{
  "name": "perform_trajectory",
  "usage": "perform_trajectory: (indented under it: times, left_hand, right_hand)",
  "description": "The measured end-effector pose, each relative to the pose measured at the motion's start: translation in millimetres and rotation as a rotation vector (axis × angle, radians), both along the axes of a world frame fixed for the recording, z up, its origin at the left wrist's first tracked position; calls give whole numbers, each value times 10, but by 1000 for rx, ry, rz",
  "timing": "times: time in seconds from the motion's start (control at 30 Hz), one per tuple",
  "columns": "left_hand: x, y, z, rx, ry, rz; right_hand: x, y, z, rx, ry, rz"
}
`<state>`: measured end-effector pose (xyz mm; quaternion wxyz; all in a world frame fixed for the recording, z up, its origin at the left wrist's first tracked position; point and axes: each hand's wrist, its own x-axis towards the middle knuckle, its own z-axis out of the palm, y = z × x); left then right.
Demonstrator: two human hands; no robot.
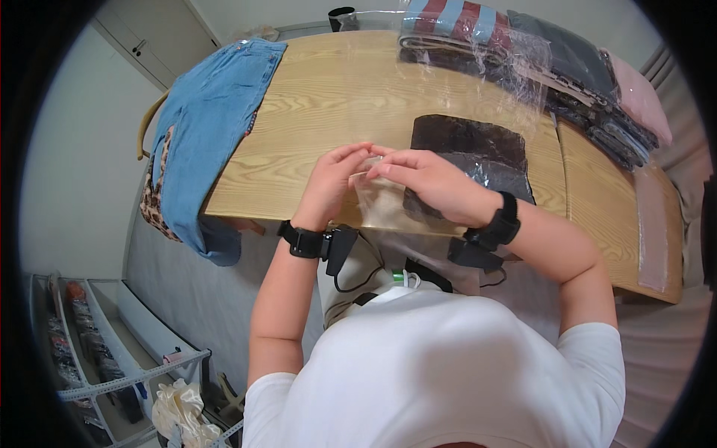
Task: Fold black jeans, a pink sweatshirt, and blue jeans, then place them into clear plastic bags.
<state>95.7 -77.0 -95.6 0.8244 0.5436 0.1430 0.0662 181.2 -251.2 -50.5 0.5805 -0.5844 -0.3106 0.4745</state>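
Note:
My left hand [336,176] and my right hand [428,179] are close together above the table's near edge, fingertips almost meeting. Between them they pinch a clear plastic bag [380,204], which hangs down towards my lap. Its lower end is hard to make out against the trousers and floor. Just behind my right hand lies a dark folded garment [468,133], its nearer part shiny like plastic wrapping and partly covered by the hand. Each wrist bears a black strap with a small device.
Blue jeans [215,123] drape over the table's left end. At the back right, folded textiles [448,25] and wrapped garments [594,106] are piled, with clear plastic film [504,73] over them. A clear strip [652,229] lies on the side table. Metal shelving [134,372] stands lower left.

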Motion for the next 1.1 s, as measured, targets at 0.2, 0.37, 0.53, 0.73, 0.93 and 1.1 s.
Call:
perform_trajectory:
  times: [0.2,0.37,0.53,0.73,0.93,1.1]
  left_hand:
    - [-81,66,-121,177,14,206]
    - [-356,532,-185,178,30,436]
    - [-506,940,-296,224,48,525]
    - [-456,1072,-454,313,101,529]
    - [-475,1103,-499,351,100,442]
    - [-693,809,-176,856,29,598]
  right_hand:
    - [390,-782,314,-6,-320,-321]
    - [703,-1690,-87,-328,-325,-882]
    - [458,-1768,-322,-556,-125,-642]
    - [476,-1681,-385,-505,26,-553]
    - [416,-1775,-365,-80,249,-727]
    - [312,-1958,-59,75,-69,-879]
